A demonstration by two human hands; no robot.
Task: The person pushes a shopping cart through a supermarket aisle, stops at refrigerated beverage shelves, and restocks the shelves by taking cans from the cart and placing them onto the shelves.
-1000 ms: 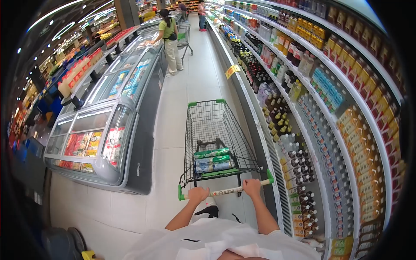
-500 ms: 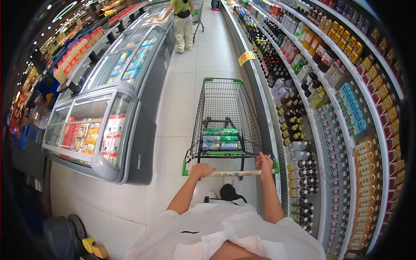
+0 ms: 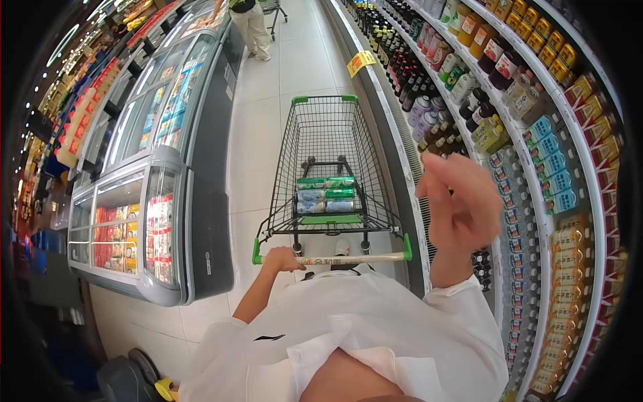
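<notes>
My left hand (image 3: 281, 259) is wrapped round the pale handle bar (image 3: 335, 260) of a shopping cart (image 3: 321, 127), near its left end. The cart is black wire mesh with green corners and stands right in front of me. Several green and light blue drink cans (image 3: 327, 194) lie packed together at the near end of its basket. My right hand (image 3: 462, 201) is off the bar, raised close to the camera at the right. Its fingers are loosely curled in, with nothing visible in them. It overlaps the view of the bottle shelves behind it.
Long shelves of bottles (image 3: 519, 268) and cans line the right side, with a yellow price sign (image 3: 361, 62) on the edge. Glass-topped freezers (image 3: 134, 228) run along the left. Ahead in the tiled aisle (image 3: 258, 134) a person (image 3: 251, 30) stands by another cart (image 3: 273, 8).
My right hand has let go of the handle bar and come up towards the camera. The left hand keeps its grip. Cart and person ahead now appear further left and higher.
</notes>
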